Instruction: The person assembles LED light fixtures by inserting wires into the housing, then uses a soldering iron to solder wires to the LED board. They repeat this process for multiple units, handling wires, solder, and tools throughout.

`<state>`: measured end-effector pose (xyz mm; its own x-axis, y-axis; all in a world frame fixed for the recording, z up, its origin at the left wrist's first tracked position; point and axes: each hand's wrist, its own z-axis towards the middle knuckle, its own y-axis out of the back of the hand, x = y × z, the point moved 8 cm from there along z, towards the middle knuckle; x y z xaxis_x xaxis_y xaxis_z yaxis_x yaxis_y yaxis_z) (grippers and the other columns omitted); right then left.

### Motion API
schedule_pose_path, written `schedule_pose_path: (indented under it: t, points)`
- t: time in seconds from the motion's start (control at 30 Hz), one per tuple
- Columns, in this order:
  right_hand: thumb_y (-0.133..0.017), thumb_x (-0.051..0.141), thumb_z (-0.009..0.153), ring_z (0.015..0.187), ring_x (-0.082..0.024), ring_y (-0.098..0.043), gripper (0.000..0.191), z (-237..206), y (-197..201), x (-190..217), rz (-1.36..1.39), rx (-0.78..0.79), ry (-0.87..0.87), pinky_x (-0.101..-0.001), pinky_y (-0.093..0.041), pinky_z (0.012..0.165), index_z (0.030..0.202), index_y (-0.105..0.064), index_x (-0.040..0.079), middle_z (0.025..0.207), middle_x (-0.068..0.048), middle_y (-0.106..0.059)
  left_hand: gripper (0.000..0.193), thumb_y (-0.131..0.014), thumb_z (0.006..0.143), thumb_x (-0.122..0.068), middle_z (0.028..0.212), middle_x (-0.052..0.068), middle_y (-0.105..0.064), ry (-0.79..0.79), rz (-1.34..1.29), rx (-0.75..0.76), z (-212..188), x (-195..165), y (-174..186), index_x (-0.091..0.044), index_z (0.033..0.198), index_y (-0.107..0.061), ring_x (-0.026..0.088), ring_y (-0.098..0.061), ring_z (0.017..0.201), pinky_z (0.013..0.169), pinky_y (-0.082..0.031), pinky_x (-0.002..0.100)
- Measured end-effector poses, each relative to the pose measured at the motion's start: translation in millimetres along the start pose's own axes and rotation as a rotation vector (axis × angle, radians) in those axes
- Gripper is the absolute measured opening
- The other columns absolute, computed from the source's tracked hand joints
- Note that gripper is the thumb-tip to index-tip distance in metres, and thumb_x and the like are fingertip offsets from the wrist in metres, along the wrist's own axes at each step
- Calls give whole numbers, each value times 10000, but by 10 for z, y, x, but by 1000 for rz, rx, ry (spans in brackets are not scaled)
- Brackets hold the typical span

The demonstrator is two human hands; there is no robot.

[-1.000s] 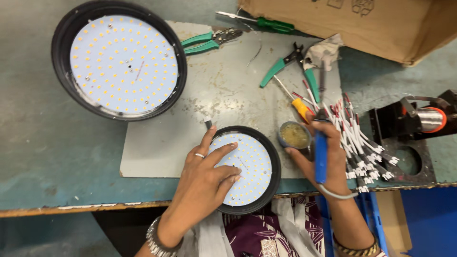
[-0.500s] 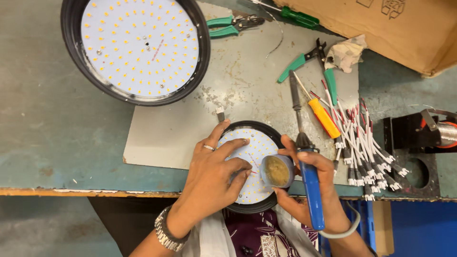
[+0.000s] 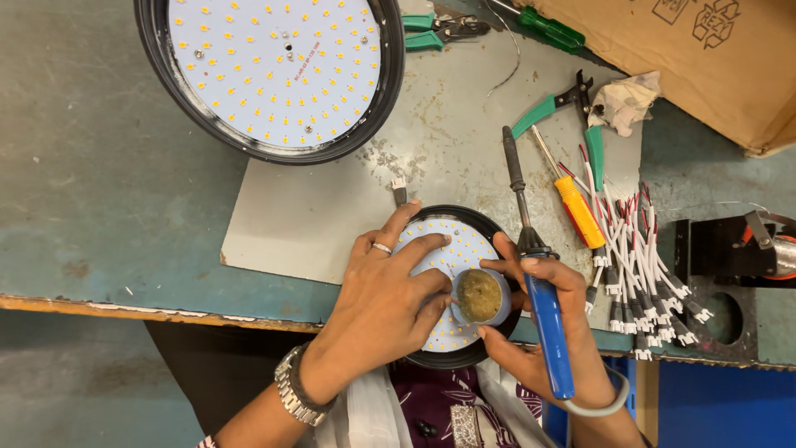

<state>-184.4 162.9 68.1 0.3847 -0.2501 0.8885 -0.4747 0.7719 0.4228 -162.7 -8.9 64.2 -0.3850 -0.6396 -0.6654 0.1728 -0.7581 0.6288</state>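
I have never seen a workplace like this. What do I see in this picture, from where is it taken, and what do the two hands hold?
The picture comes from a camera on the worker's head, looking down at a workbench. There is no machine, only a person's two bare hands. The left hand rests on a small round lamp plate dotted with tiny lights. The right hand holds a blue-handled soldering iron and also a small pot of brownish paste over the plate. On the bench lie a larger lamp plate, green-handled pliers, a yellow-handled screwdriver, a bundle of white wires and a cardboard box.
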Motion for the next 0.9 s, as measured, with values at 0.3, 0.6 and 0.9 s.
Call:
schedule_pose_path:
  t: [0.3, 0.6, 0.9]
  points:
    - [-766, -91, 769, 1375, -344, -567, 818, -31, 27, -16, -43, -3, -10, -416, -607, 991, 1373, -253, 109, 1580, -312, -397, 119, -789, 776, -213, 1288, 105, -660, 5, 28, -18, -3, 14, -42, -111, 831, -765, 409, -417, 1430, 1009, -372, 565]
    - [-763, -100, 769, 1387, -342, -554, 822, -28, -25, -30, -25, 12, -16, -425, -593, 1012, 1382, -257, 110, 1590, -315, -385, 144, -792, 769, -227, 1274, 120, -661, 12, 29, -25, -9, 49, -68, -102, 829, -755, 416, -419, 1410, 1001, -368, 574]
    - [-762, -101, 756, 1372, -338, -578, 852, -61, 172, -55, -37, -64, -18, -390, -615, 945, 1390, -254, 156, 1592, -269, -400, 98, -763, 810, -213, 1267, 93, -665, 1, 32, -45, -11, 11, -35, -119, 835, -750, 414, -427, 1419, 1015, -366, 570]
